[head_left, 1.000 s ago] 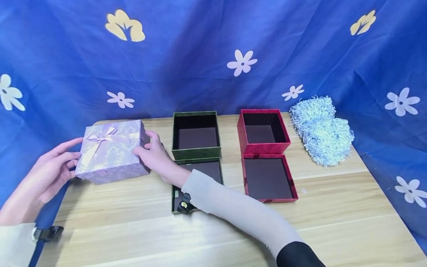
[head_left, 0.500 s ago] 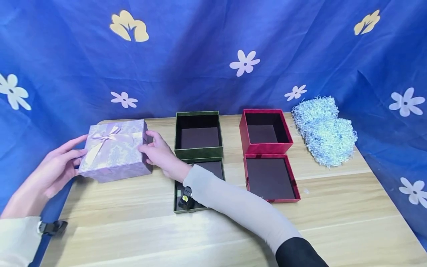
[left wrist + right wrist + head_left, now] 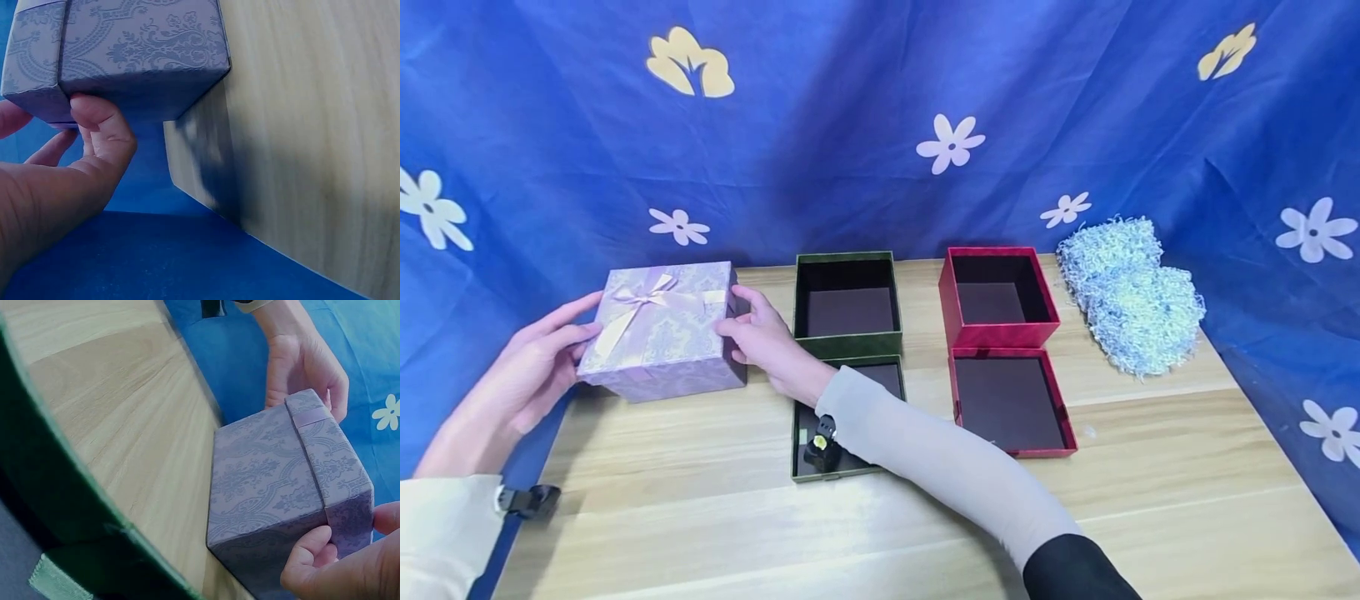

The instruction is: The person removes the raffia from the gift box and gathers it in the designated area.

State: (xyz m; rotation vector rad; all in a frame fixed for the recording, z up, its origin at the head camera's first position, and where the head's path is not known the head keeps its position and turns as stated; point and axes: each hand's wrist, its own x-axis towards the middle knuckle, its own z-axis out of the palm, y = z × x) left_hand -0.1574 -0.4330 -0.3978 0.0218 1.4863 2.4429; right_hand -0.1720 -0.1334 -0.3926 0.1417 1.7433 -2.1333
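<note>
A lavender gift box, damask-patterned and topped with a ribbon bow, is at the table's left back, with its lid on. My left hand grips the left side; in the left wrist view its thumb presses by the lid's rim. From the opposite side my right hand pinches the box near the lid's edge, thumb low and fingers partly hidden behind it. In the right wrist view, the lid seam runs along the box. Whether the base touches the table fully cannot be told.
Right of the gift box stands an open green box, its lid lying in front, partly under my right forearm. Further right are an open red box and its upturned lid. Pale blue shredded paper lies at the far right.
The gift box has shifted slightly upward in the head view, with both hands still on it. The open boxes and shredded paper keep their places on the table.
</note>
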